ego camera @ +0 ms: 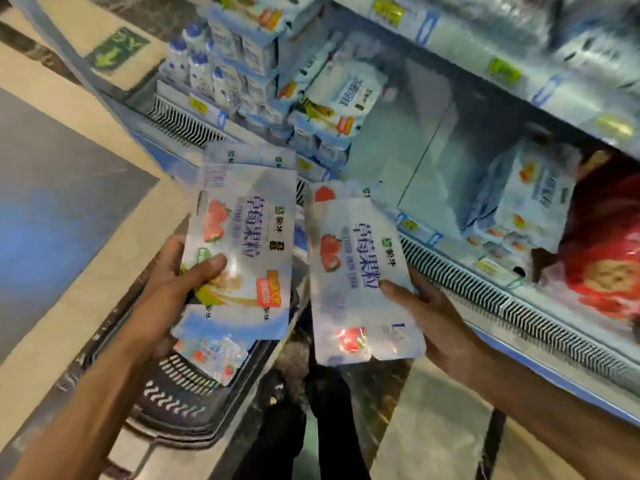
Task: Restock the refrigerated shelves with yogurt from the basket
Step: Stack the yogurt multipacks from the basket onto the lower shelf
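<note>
My left hand (180, 285) grips a flat strawberry yogurt multipack (242, 244), with at least one more pack stacked beneath it, thumb on top. My right hand (433, 317) holds a second strawberry yogurt pack (356, 282) from its right edge. Both packs hover above the dark plastic basket (180, 400), in which another pack (214, 355) lies. The refrigerated shelf (433, 174) lies ahead and to the right, with a bare stretch between stacked yogurt packs (329, 109) on the left and more strawberry packs (526, 199) on the right.
Ribbed vent grilles (485, 289) run along the cooler's front edge with price tags (412, 225). White bottles (194, 64) stand at the shelf's far left. A red packaged item (609, 258) sits far right. An upper shelf (519, 74) overhangs. My legs (311, 410) stand by the basket.
</note>
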